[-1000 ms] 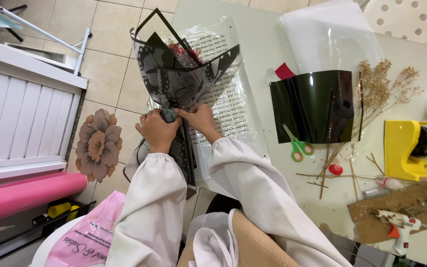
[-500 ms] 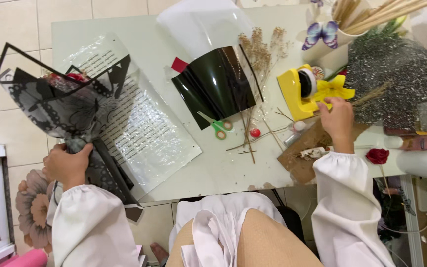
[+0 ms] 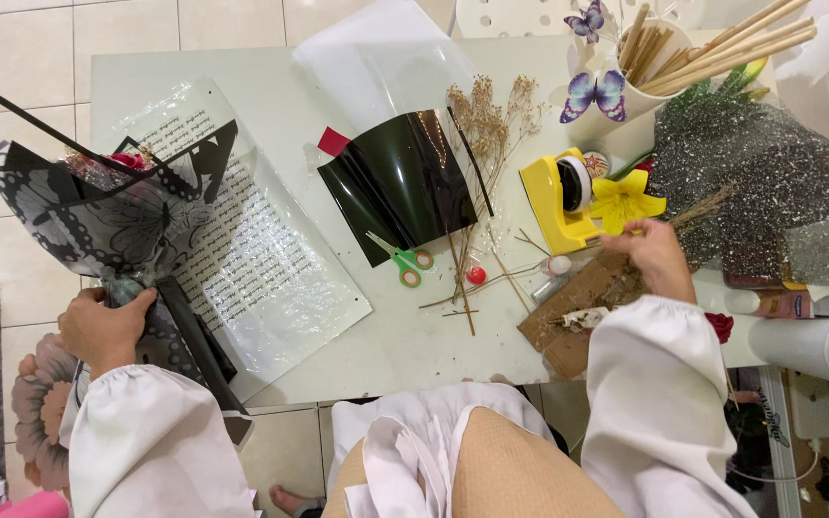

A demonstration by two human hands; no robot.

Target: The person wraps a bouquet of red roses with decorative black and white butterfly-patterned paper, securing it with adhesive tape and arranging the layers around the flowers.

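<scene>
Head view, looking straight down. My left hand (image 3: 103, 326) is closed in a fist around the neck of the bouquet (image 3: 107, 216), which is wrapped in black patterned and clear film; it hangs off the left edge of the white table (image 3: 271, 105), over the tiled floor, with red flowers showing at its open top. A clear printed sheet (image 3: 261, 269) lies on the table just beside it.

My right hand (image 3: 652, 254) is out at the right side of the table, fingers curled and pinching at the tape end by the yellow tape dispenser (image 3: 563, 201), next to a yellow paper flower (image 3: 624, 200). I cannot tell how much tape it holds. It hovers over a piece of brown cardboard (image 3: 578, 302).

Between the hands: a curled black sheet (image 3: 400, 182), green-handled scissors (image 3: 405, 259), dried twigs (image 3: 486, 120). Upper right: a white cup of sticks (image 3: 669, 53) and a dark glittery wrap (image 3: 760, 182).
</scene>
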